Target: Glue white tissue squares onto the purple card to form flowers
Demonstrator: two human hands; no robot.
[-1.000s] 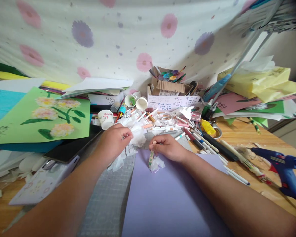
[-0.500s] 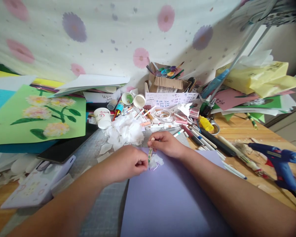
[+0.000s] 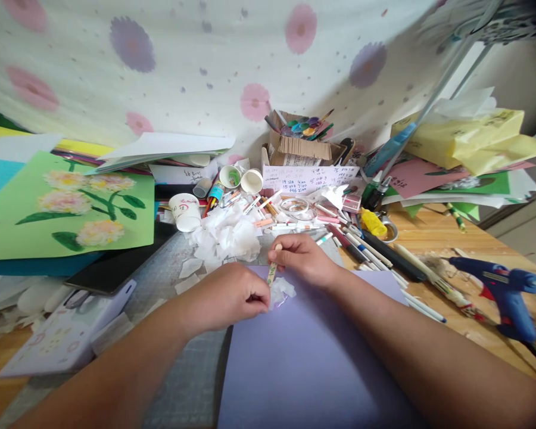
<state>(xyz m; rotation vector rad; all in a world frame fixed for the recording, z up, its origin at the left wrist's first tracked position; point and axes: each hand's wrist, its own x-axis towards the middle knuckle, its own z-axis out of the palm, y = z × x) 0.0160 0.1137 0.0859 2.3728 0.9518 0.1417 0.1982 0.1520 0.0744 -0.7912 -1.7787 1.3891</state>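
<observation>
Between thumb and fingers, my right hand [image 3: 301, 257] pinches a flat wooden stick [image 3: 273, 269] with green marks on it. The stick slants down toward a small crumpled piece of white tissue paper [image 3: 284, 291], which lies on a sheet of purple paper [image 3: 304, 369]. Beside the tissue, my left hand [image 3: 236, 295] is closed with its fingertips at the tissue's left edge. Whatever those fingers may hold is hidden. The stick's lower end disappears near the left hand.
Torn white paper [image 3: 232, 232] is heaped behind my hands, with a paper cup [image 3: 186, 213] to its left. Pens and markers lie scattered at the back. A blue glue gun [image 3: 502, 289] rests at right, a green flower picture [image 3: 89, 208] at left.
The stick's lower end has swung slightly left, so it leans more. My left hand has shifted a little right and down, covering more of the tissue's edge. The right hand barely moves.
</observation>
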